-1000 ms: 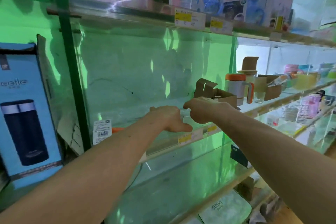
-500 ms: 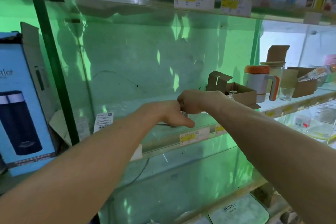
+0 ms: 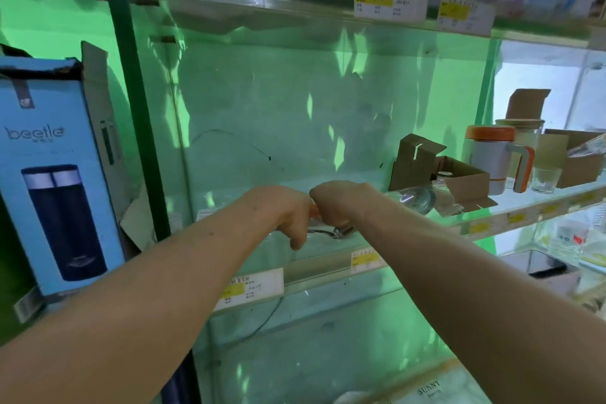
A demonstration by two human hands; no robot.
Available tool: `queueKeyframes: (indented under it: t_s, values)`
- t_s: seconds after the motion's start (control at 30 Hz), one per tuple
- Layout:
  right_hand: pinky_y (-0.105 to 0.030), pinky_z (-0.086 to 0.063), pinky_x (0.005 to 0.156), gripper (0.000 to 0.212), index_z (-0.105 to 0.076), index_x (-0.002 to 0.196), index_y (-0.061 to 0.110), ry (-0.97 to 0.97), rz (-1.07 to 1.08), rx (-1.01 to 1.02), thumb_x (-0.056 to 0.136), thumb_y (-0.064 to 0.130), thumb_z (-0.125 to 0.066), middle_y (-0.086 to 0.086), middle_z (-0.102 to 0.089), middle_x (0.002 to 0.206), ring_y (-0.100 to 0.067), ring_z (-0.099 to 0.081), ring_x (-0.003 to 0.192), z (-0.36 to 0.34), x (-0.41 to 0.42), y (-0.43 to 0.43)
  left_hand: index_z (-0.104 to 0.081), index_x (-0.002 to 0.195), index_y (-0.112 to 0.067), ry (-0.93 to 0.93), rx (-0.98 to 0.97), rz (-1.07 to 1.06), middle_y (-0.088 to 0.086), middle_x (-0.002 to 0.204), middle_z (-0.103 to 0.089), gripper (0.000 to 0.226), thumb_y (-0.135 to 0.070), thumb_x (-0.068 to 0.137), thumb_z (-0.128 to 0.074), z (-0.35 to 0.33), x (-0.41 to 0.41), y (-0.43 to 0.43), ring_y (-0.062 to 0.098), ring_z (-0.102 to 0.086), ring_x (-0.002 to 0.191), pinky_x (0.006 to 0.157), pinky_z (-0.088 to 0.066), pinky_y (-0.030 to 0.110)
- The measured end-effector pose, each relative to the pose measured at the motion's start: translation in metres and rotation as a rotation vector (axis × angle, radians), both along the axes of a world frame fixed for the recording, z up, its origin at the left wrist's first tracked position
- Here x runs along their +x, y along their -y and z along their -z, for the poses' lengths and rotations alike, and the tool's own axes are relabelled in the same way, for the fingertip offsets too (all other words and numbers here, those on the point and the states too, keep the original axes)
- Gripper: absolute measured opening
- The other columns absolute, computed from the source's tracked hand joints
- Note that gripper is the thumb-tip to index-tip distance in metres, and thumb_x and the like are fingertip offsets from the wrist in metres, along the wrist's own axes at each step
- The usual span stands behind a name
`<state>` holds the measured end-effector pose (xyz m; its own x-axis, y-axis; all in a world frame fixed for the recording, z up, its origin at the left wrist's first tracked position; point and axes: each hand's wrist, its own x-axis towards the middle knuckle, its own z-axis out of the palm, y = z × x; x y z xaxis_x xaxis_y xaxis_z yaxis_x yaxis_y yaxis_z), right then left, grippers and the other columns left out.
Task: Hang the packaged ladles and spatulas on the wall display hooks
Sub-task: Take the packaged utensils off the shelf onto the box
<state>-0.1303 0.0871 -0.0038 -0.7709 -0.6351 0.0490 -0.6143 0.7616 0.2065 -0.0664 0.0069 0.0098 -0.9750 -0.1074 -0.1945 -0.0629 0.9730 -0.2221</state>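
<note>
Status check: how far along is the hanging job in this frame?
Done: nothing visibly hung; no hooks or hung utensils in view. In hand: right hand grips a metal item with an orange part over the glass shelf; left hand meets it, its grip hidden. Left: seemingly all the hanging.

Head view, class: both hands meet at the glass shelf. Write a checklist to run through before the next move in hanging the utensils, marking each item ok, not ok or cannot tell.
1. Grip of the right hand on the metal piece: ok, fingers curl round it.
2. Hold of the left hand: cannot tell, its curled fingers hide what lies beneath.
3. Item known as ladle or spatula: cannot tell, mostly hidden.
4. Display hook in sight: not ok, none shows.
5. Free way to the right: not ok, a cardboard box stands just beside the right wrist.
</note>
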Motion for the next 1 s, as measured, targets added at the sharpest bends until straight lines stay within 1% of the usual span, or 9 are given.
queueKeyframes:
  t_s: [0.07, 0.13, 0.33, 0.47, 0.63, 0.73, 0.83, 0.87, 1.0]
  values:
    - [-0.028, -0.041, 0.071, 0.024, -0.059, 0.118, 0.013, 0.002, 0.005, -0.015, 0.095, 0.014, -0.05, -0.005, -0.062, 0.113, -0.022, -0.061, 0.1, 0.001, 0.001, 0.003, -0.059, 0.088, -0.011, -0.023, -0.03, 0.016, 0.01, 0.092, -0.058, 0.007, -0.014, 0.083, -0.062, 0.004, -0.001, -0.002, 0.028, -0.061, 0.089, 0.075, -0.049, 0.036]
    - [-0.027, -0.042, 0.073, 0.025, -0.058, 0.119, 0.014, 0.044, 0.026, -0.024, 0.097, 0.017, -0.049, -0.005, -0.059, 0.103, -0.022, -0.06, 0.094, 0.003, 0.003, 0.005, -0.054, 0.08, -0.009, -0.033, -0.078, 0.024, 0.007, 0.078, -0.051, 0.006, -0.006, 0.085, -0.054, 0.009, -0.002, -0.003, 0.023, -0.053, 0.077, 0.069, -0.045, 0.032]
    - [-0.029, -0.043, 0.079, 0.03, -0.05, 0.126, 0.018, 0.042, 0.05, -0.012, 0.097, 0.023, -0.048, -0.005, -0.058, 0.124, -0.022, -0.06, 0.11, 0.008, -0.003, 0.007, -0.05, 0.082, -0.015, -0.188, -0.16, 0.075, 0.0, 0.069, -0.042, 0.013, -0.003, 0.086, -0.051, 0.018, -0.005, -0.004, 0.02, -0.049, 0.075, 0.067, -0.042, 0.03]
    - [-0.031, -0.042, 0.076, 0.032, -0.048, 0.126, 0.016, 0.008, 0.051, -0.002, 0.096, 0.026, -0.051, -0.006, -0.058, 0.122, -0.022, -0.06, 0.099, 0.006, -0.008, 0.011, -0.048, 0.08, -0.016, -0.237, -0.181, 0.105, -0.001, 0.068, -0.04, 0.015, -0.002, 0.087, -0.05, 0.021, -0.006, -0.001, 0.019, -0.046, 0.072, 0.066, -0.039, 0.029]
    - [-0.03, -0.039, 0.071, 0.018, -0.057, 0.109, 0.01, -0.054, 0.061, 0.03, 0.092, 0.016, -0.055, -0.008, -0.062, 0.112, -0.024, -0.054, 0.087, 0.006, -0.012, 0.015, -0.048, 0.083, -0.017, -0.303, -0.18, 0.152, -0.002, 0.069, -0.04, 0.017, 0.001, 0.086, -0.048, 0.025, -0.004, 0.004, 0.018, -0.045, 0.07, 0.064, -0.036, 0.03]
    - [-0.032, -0.04, 0.074, 0.018, -0.058, 0.108, 0.006, -0.094, 0.063, 0.015, 0.092, 0.003, -0.05, -0.012, -0.061, 0.108, -0.028, -0.058, 0.097, -0.007, -0.007, 0.012, -0.043, 0.084, -0.018, -0.314, -0.158, 0.182, -0.004, 0.078, -0.039, 0.019, 0.0, 0.087, -0.049, 0.023, -0.001, 0.005, 0.019, -0.046, 0.079, 0.067, -0.038, 0.031]
    - [-0.03, -0.039, 0.07, 0.008, -0.052, 0.09, 0.009, -0.153, 0.047, -0.019, 0.093, 0.002, -0.049, -0.007, -0.052, 0.082, -0.023, -0.051, 0.077, -0.02, -0.004, 0.009, -0.042, 0.087, -0.018, -0.299, -0.198, 0.199, -0.002, 0.08, -0.044, 0.018, -0.001, 0.088, -0.049, 0.021, 0.002, 0.004, 0.02, -0.048, 0.078, 0.067, -0.039, 0.03]
    - [-0.03, -0.038, 0.069, 0.012, -0.047, 0.083, 0.009, -0.175, 0.046, -0.031, 0.092, 0.001, -0.049, -0.005, -0.048, 0.076, -0.021, -0.049, 0.071, -0.023, -0.002, 0.008, -0.042, 0.087, -0.016, -0.303, -0.208, 0.205, -0.001, 0.083, -0.046, 0.017, -0.001, 0.088, -0.049, 0.02, 0.003, 0.003, 0.02, -0.048, 0.078, 0.066, -0.04, 0.03]
    - [-0.031, -0.037, 0.068, 0.011, -0.048, 0.092, 0.011, -0.239, 0.015, -0.067, 0.089, 0.0, -0.049, -0.006, -0.05, 0.087, -0.023, -0.049, 0.077, -0.033, 0.008, 0.001, -0.046, 0.092, -0.014, -0.341, -0.252, 0.257, 0.001, 0.086, -0.045, 0.015, 0.0, 0.088, -0.048, 0.012, 0.01, -0.004, 0.02, -0.05, 0.082, 0.067, -0.041, 0.03]
